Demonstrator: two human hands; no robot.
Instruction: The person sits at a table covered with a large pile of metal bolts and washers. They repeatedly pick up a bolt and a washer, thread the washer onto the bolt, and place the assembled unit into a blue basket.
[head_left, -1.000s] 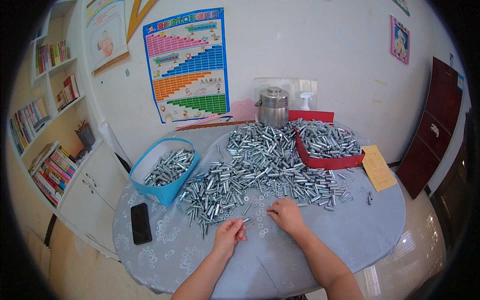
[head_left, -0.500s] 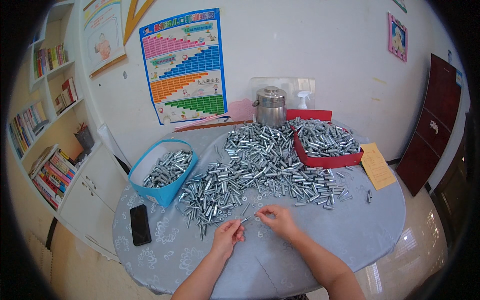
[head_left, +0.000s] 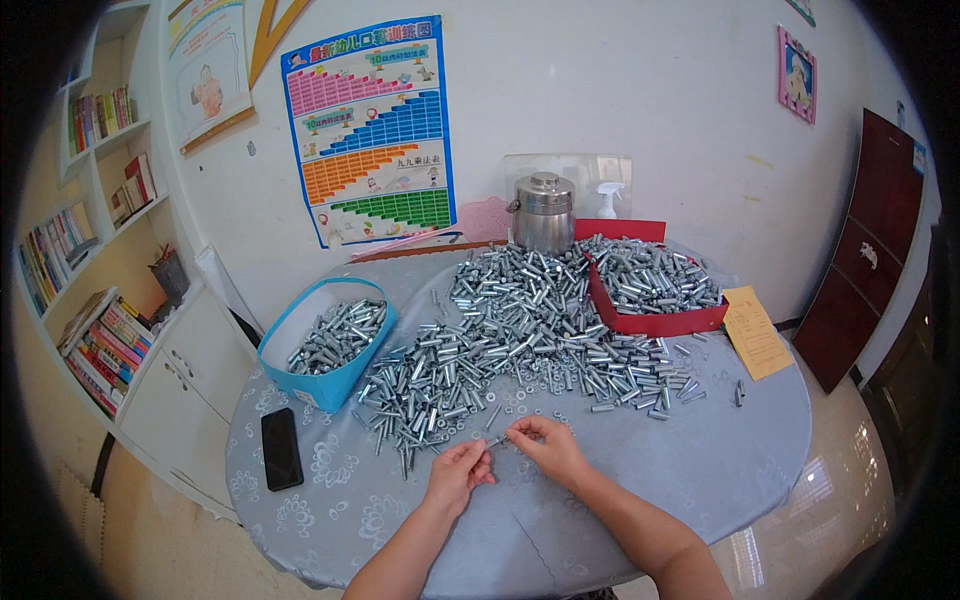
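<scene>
Between the thumb and fingers of my left hand (head_left: 459,474) is a thin metal bolt (head_left: 494,442), its free end pointing right. My right hand (head_left: 549,452) is closed in a pinch at that end; whatever small piece its fingertips hold is hidden. Just beyond my hands spreads a large heap of silvery expansion bolts (head_left: 510,310). Small washers or nuts (head_left: 508,409) lie loose along the heap's near edge.
A blue box (head_left: 325,385) of metal bolts stands left, a red box (head_left: 660,322) of them at the back right. A black phone (head_left: 281,450) lies left on the grey tablecloth (head_left: 640,480). Behind the heap stands a steel canister (head_left: 543,215). Yellow paper (head_left: 755,333) lies at right.
My right hand has moved slightly left, and its fingertips now meet the end of the bolt. My left hand stays almost in place, still gripping the bolt.
</scene>
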